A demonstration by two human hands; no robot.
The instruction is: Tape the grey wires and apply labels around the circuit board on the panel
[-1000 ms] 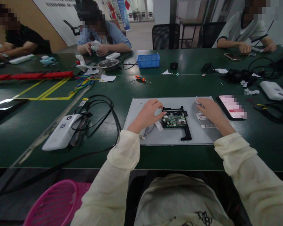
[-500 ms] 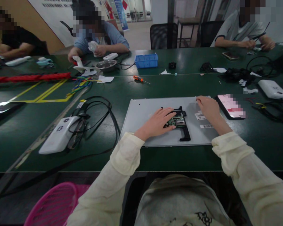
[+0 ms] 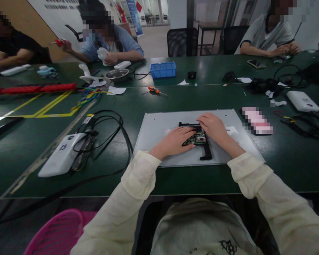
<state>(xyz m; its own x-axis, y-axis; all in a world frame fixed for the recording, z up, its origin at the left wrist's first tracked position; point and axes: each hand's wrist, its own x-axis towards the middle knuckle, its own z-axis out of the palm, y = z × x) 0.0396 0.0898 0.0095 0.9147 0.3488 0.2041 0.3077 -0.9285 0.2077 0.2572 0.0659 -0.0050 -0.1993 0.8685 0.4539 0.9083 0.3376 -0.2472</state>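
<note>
Currently, the left hand [image 3: 175,141] lies palm down, fingers loosely extended, over the left part of the green circuit board [image 3: 199,138]. The right hand [image 3: 213,128] is at the upper right of the black frame [image 3: 207,150], fingers bent and drawn together; whether they pinch anything cannot be told. Board and frame sit together on the grey panel [image 3: 154,132], which lies flat on the green desk [image 3: 186,180]. A white label [image 3: 231,130] shows on the panel, just beside the right hand. Phone [image 3: 257,120]: near the panel's right edge, screen lit. White power bank [image 3: 61,156] with black cables [image 3: 122,131]: left of the panel. Orange-handled screwdriver [image 3: 156,91]: beyond the panel, near the blue basket [image 3: 162,69].
</note>
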